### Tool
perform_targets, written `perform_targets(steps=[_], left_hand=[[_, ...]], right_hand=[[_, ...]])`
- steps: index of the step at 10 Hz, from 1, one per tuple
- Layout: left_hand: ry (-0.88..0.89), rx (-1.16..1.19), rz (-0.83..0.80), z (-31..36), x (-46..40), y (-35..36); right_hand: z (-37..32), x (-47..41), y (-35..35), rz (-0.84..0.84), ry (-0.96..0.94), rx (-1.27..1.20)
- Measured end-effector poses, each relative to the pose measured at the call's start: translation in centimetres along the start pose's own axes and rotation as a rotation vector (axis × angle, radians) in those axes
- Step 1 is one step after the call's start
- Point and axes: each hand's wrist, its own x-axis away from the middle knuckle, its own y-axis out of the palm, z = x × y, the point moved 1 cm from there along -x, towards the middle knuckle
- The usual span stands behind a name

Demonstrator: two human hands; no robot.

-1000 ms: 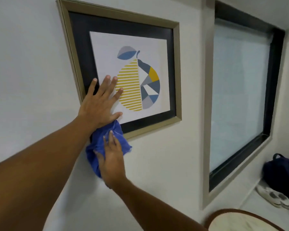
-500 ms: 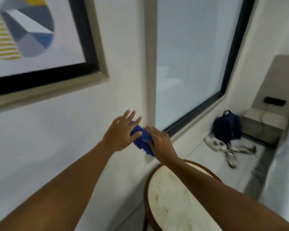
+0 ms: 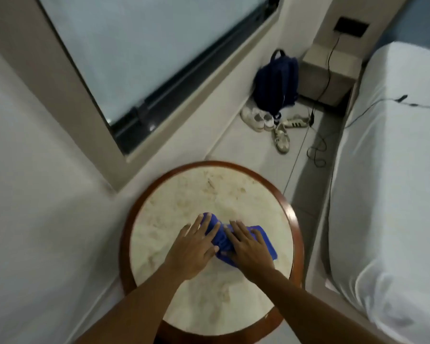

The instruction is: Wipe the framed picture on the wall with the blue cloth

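Both hands, left (image 3: 193, 250) and right (image 3: 250, 249), lie flat with fingers spread, pressing the crumpled blue cloth (image 3: 263, 240). It rests on the round marble-topped bench (image 3: 184, 194), wood-rimmed, at 6 o'clock.

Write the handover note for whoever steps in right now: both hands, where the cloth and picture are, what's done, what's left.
Left hand: flat, fingers spread, pressing the left end of the blue cloth onto the round table.
Right hand: flat on the cloth's middle, not gripping it.
Cloth: lies bunched on the marble tabletop, under both hands.
Framed picture: out of view now; the camera looks down at the table.
Done: the cloth is off the wall and set down on the table.
Left: whether the picture is fully wiped cannot be told from this view; check it, otherwise just lift the hands away.
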Motion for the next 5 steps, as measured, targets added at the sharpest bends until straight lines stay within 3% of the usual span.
perform_targets(steps=[1, 2, 3, 4, 5], left_hand=[[0.013, -0.074, -0.056, -0.6, -1.7, 10.0], [-0.018, -0.083, 0.012, -0.5, -1.7, 13.2], [-0.021, -0.092, -0.044, -0.3, -2.2, 10.8], [-0.004, -0.156, -0.189, -0.2, -2.1, 3.3], [-0.040, -0.152, -0.205, 0.2, -1.2, -2.5]], right_hand=[[0.9, 0.6, 10.2, -0.063, 0.113, -0.076], [1.0, 0.7, 12.4, 0.002, 0.150, -0.109], [1.4, -0.1, 10.0, -0.083, 0.127, -0.134], [1.3, -1.8, 1.4, -0.361, 0.128, -0.148], [0.4, -2.5, -4.8, -0.345, 0.103, -0.162]])
